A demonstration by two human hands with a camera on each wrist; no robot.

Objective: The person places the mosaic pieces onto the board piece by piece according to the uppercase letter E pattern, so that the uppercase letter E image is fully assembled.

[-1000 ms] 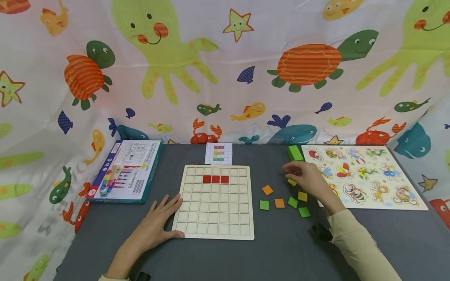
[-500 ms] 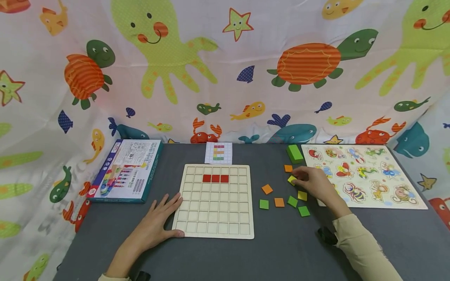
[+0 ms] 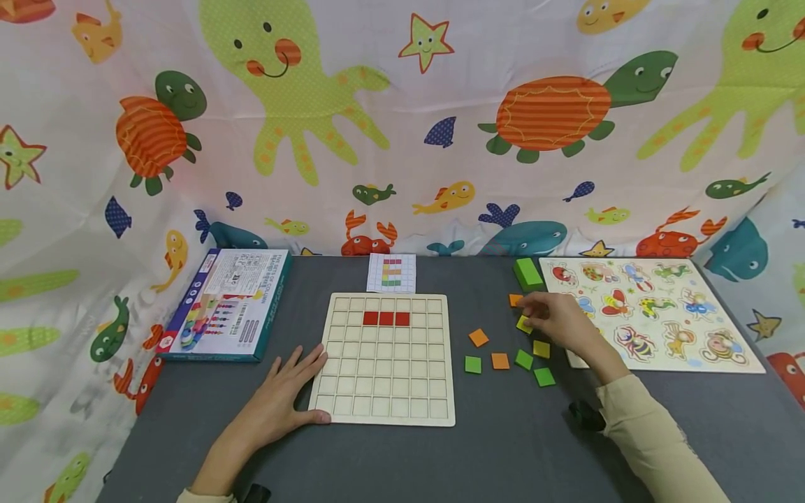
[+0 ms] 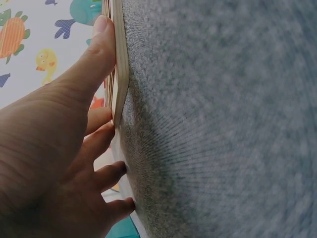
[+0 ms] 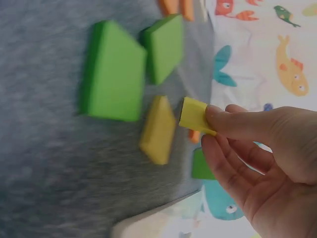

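My right hand [image 3: 560, 325] pinches a small square yellow tile [image 5: 192, 114] between thumb and fingers, at the right of the board. A second yellow tile [image 3: 541, 350] lies just nearer, with green tiles [image 3: 524, 360] beside it. Partly behind the right fingertips, an orange tile [image 3: 514, 300] shows on the table. The left hand [image 3: 277, 395] rests with spread fingers along the left edge of a pale wooden grid board [image 3: 390, 417], its thumb at the near corner. Three red tiles [image 3: 386, 318] sit side by side in the board's second row.
Behind the board lies a pattern card [image 3: 391, 273] with coloured squares. A green block [image 3: 527, 274] stands beside a picture puzzle board [image 3: 666, 360] at the right. More orange tiles [image 3: 499, 361] are scattered right of the grid. A flat box [image 3: 235, 307] lies at the left.
My right hand has moved nearer, from over the orange tile to the yellow tile, and now pinches it. The left hand keeps its place on the board's edge.
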